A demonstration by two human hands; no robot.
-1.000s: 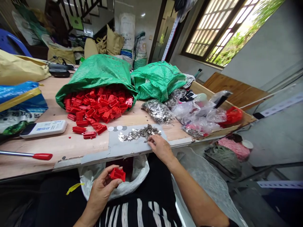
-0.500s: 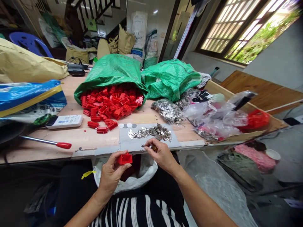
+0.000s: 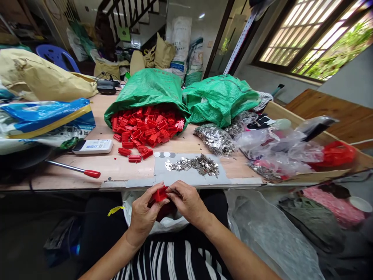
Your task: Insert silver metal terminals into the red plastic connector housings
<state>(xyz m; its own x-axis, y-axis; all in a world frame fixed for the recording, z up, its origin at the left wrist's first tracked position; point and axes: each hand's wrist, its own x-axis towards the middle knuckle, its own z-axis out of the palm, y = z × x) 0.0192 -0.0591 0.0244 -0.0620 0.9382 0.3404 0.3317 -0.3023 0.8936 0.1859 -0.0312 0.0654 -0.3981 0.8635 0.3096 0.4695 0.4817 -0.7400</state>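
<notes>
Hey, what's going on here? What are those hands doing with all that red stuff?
A person sitting at a wooden table holds a red plastic part in their left hand, and their right hand has its fingers right up against it. More red parts spill from a green woven sack. Small silvery metal pieces lie on a grey board just in front of the hands.

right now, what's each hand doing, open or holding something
Left hand: closed, holding a red plastic part.
Right hand: closed, fingertips pinched against that part; whether they hold anything small cannot be told.
</notes>
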